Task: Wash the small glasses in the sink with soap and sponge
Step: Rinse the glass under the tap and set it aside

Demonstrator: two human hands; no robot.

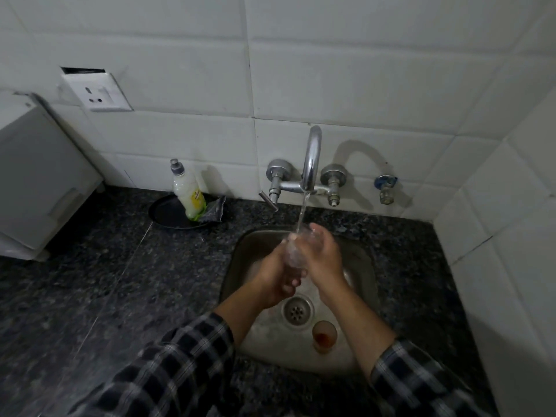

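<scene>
A small clear glass (pixel 296 251) is held over the steel sink (pixel 365 275), under the water running from the tap (pixel 311 158). My left hand (pixel 278 278) grips its lower part and my right hand (pixel 323 255) wraps its upper side. Motion blurs the glass. A second small glass (pixel 324 335) with brown residue stands upright in the sink near the drain (pixel 297 311). A soap bottle (pixel 188 192) stands on a black plate (pixel 164 212) at the back left, beside a crumpled packet (pixel 215 210). No sponge is visible.
Dark granite counter (pixel 120 281) surrounds the sink. A white appliance (pixel 39 176) sits at far left under a wall socket (pixel 96 91). The tiled wall closes in on the right, with a spare valve (pixel 386 186) beside the tap.
</scene>
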